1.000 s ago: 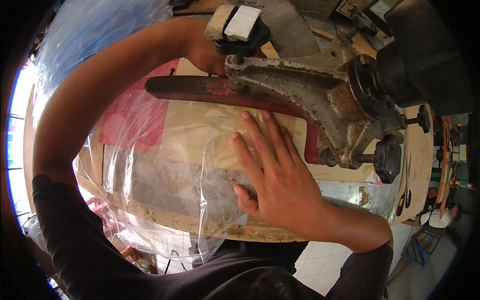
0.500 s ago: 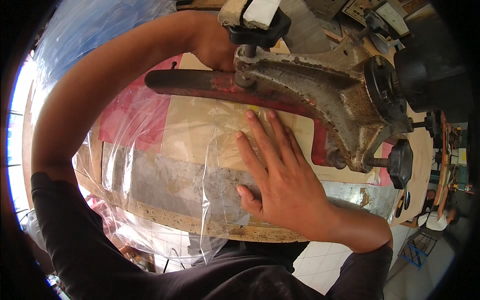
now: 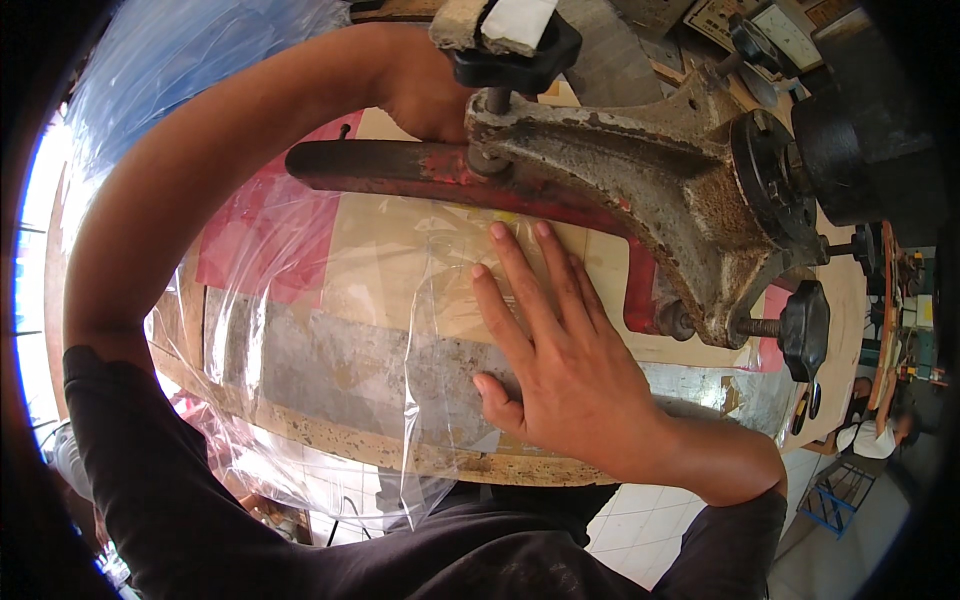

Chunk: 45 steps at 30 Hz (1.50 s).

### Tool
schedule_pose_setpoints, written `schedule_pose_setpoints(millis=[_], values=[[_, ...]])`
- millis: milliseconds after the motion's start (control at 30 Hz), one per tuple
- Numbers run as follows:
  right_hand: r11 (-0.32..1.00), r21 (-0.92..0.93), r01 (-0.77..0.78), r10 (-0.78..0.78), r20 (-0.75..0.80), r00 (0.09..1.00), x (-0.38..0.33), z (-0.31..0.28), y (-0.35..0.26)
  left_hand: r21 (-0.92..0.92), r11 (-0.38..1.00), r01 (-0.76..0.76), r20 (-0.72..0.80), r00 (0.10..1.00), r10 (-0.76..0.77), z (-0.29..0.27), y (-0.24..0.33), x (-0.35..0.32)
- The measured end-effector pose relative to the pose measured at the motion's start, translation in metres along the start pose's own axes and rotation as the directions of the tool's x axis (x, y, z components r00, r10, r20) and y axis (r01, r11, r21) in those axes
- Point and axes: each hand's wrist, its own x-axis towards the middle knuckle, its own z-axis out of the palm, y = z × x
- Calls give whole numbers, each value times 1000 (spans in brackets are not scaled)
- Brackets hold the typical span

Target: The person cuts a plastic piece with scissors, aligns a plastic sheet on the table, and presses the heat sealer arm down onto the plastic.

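My right hand (image 3: 565,365) lies flat with fingers spread on a clear plastic film (image 3: 425,290), which is spread over a tan sheet (image 3: 380,265) and a worn grey metal plate (image 3: 350,345). Its fingertips are just short of a long red and black bar (image 3: 380,165). That bar hangs from a heavy, scuffed metal bracket (image 3: 620,150) with black knobs. My left arm curves round the bar's left end. Behind the bar, my left hand (image 3: 432,95) is partly covered by the bracket and a knob (image 3: 515,50), so its fingers are hidden.
A large bundle of clear plastic (image 3: 200,60) fills the far left, and film droops over the near wooden table edge (image 3: 540,468). A pink-red sheet (image 3: 270,235) lies left of the tan one. At far right are a dial panel (image 3: 780,40) and, beyond, a person (image 3: 870,438).
The bracket and bar have shifted very slightly, the bar's tip a little to the left and the lower right knob a little right and downward. Both hands look unmoved.
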Motion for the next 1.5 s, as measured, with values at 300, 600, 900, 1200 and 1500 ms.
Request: schedule_pose_setpoints(millis=[300, 600, 900, 1200, 1500], values=[[1000, 0, 16, -16, -8, 1000, 0, 0, -1, 104, 981, 167, -131, 980, -153, 3, 26, -4], [999, 31, 19, -19, -23, 1000, 2, 0, 1, 186, 961, 204, -169, 970, -173, 2, 32, -3], [1000, 6, 25, -25, -9, 1000, 1, 2, 2, 256, 937, 240, -214, 959, -187, 5, 38, -3], [1000, 0, 24, -24, -8, 1000, 1, 2, 2, 330, 903, 274, -259, 946, -193, 9, 45, -3], [1000, 0, 28, -28, -13, 1000, 1, 3, 2, 419, 848, 324, -313, 928, -200, 12, 52, 0]])
